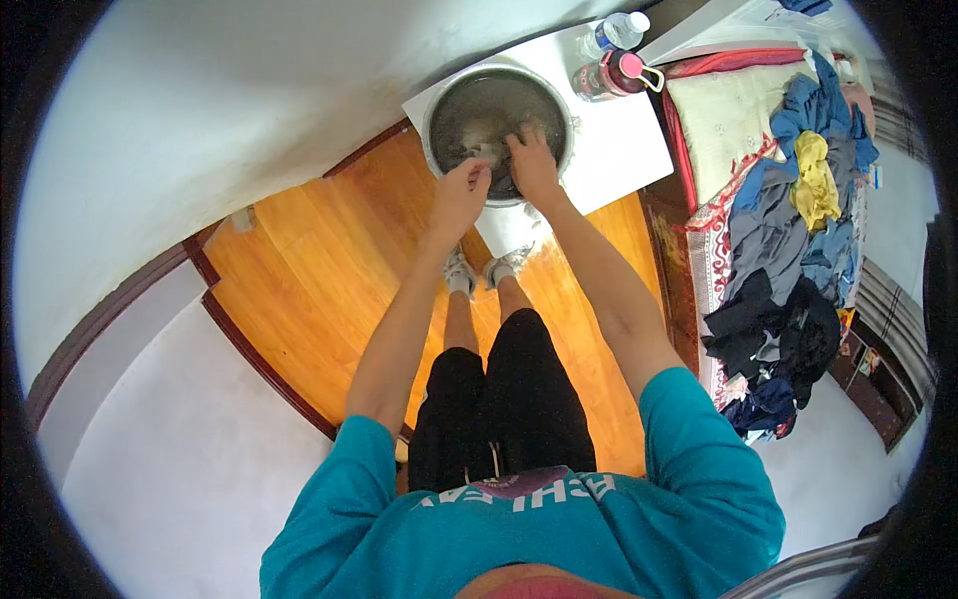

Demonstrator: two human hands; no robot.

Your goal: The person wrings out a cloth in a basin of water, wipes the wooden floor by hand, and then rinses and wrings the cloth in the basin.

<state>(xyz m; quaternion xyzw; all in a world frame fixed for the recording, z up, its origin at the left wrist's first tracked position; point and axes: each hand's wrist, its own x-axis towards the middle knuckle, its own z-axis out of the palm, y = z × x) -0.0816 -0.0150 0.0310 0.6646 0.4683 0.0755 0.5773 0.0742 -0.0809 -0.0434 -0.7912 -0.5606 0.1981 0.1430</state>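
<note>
A round metal basin (433,150) filled with murky dark water stands on a white table. In the water a pale, blurred shape (483,146) shows, perhaps wet cloth. My left hand (463,193) is at the basin's near left rim, its fingers pinched together over the water; what they hold, if anything, I cannot tell. Reaching in over the near right rim, my right hand (535,168) has its fingers stretched forward and apart, the tips at or under the water beside the pale shape.
On the white table (626,150), right of the basin, stand a clear water bottle (613,36) and a bottle with a pink lid (617,76). A bed (726,115) at right carries heaped clothes (788,220). A wall (249,100) runs along the left.
</note>
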